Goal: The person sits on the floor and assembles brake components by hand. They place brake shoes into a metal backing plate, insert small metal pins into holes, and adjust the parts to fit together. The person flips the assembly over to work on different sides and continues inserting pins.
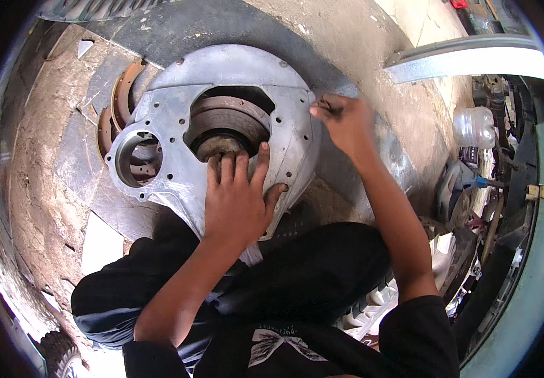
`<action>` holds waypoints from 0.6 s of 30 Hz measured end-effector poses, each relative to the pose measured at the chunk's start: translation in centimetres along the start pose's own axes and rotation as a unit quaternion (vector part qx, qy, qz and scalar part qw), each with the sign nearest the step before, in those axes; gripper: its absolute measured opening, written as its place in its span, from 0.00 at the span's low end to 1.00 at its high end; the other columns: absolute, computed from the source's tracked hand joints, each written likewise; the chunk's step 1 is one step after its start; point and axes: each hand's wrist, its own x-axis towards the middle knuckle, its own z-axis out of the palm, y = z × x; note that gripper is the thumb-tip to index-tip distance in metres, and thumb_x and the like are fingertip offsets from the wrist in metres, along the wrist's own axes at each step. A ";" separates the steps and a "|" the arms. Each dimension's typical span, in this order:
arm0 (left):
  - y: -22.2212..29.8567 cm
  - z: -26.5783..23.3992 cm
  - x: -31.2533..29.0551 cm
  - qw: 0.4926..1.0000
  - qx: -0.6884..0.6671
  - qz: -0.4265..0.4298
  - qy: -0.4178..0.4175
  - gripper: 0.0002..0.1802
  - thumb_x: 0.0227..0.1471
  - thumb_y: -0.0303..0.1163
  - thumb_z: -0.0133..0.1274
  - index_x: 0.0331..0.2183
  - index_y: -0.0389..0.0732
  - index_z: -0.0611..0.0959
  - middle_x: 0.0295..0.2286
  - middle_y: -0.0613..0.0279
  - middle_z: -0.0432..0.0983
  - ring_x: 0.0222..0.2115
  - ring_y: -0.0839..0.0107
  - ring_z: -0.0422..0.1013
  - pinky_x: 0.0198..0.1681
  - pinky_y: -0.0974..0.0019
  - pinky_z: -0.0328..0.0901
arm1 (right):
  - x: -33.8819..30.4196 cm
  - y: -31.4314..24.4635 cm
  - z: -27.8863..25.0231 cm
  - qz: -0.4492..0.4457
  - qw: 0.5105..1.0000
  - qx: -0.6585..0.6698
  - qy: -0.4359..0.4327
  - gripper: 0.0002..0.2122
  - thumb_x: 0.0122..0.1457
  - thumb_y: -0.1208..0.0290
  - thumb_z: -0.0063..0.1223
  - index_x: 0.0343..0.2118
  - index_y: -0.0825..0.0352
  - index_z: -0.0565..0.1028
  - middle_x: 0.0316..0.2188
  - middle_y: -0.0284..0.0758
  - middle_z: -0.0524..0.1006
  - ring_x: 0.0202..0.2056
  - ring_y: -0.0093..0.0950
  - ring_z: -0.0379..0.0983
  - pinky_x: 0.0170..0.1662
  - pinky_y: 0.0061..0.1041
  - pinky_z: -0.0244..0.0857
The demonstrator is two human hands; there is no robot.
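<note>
A large grey cast-metal bell housing (187, 154) lies before me, its narrow end close to my knees. It has a big opening in the middle, a round ringed hole at its left and several small bolt holes. Through the opening show a rusty curved brake shoe (234, 104) and a dark round part (220, 143). My left hand (237, 198) rests on the face below the opening, fingers spread, fingertips at the opening's lower edge. At the housing's upper right rim is my right hand (345, 120), its fingers closed in a pinch; what they hold, if anything, is hidden.
Rusty curved brake shoes (121, 101) stick out beyond the housing's left side. To the right are a clear plastic bottle (473, 126), a blue-handled tool (483, 183) and a heap of parts. A pale metal bar (473, 60) crosses the upper right. The floor (45, 132) is worn and stained.
</note>
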 end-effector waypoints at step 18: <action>0.3 0.4 0.4 0.999 0.029 0.007 0.031 0.42 0.68 0.57 0.47 0.72 0.44 0.62 0.56 0.42 0.71 0.58 0.44 0.65 0.68 0.36 0.52 | 1.4 -0.6 0.9 0.046 0.996 0.059 0.056 0.15 0.53 0.59 0.75 0.36 0.66 0.87 0.29 0.45 0.85 0.32 0.46 0.84 0.39 0.39 0.75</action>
